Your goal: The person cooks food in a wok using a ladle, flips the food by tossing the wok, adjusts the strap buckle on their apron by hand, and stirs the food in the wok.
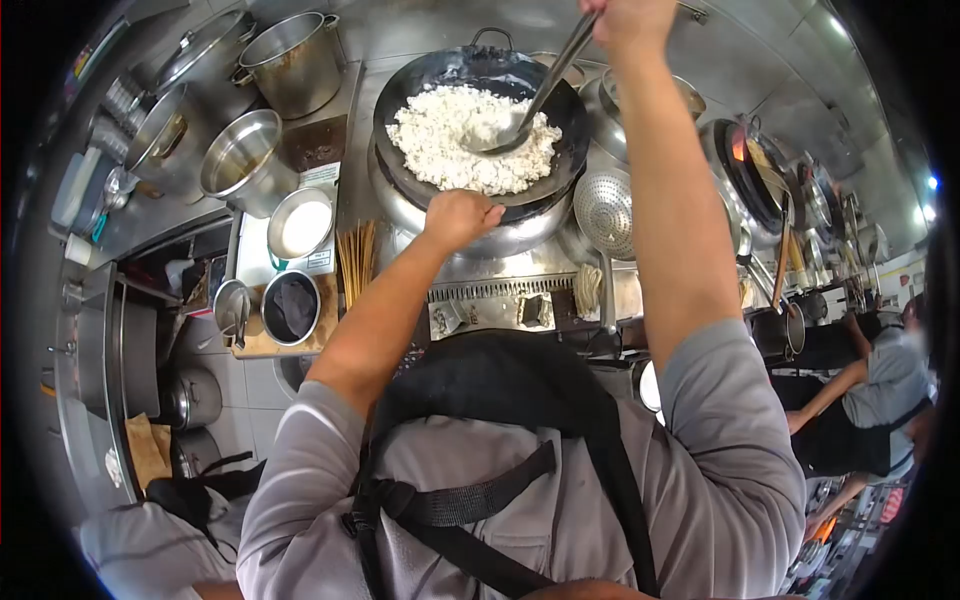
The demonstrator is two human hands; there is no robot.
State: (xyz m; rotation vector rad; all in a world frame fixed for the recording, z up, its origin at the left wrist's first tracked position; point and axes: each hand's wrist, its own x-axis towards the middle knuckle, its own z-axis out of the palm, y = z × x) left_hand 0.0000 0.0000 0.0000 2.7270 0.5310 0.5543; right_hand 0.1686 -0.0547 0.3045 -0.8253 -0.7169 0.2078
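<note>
Inside the wok (568, 135), what looks like rice (440, 135) is spread broadly across the bottom, loosely broken up, with a hollow where the ladle (546, 94) dips in. The stirring seems partway along: the rice is in and loosened, some lumps appear to remain, and it looks not yet taken out. Whether it is cooked through, I cannot tell. The left hand (463, 218) is curled tight at the wok's near rim, its thumb pointing right; the rice lies just beyond it. The right hand (635, 25), partly cut off by the top edge, is wrapped round the ladle's handle; the rice sits to its left, apart from it.
</note>
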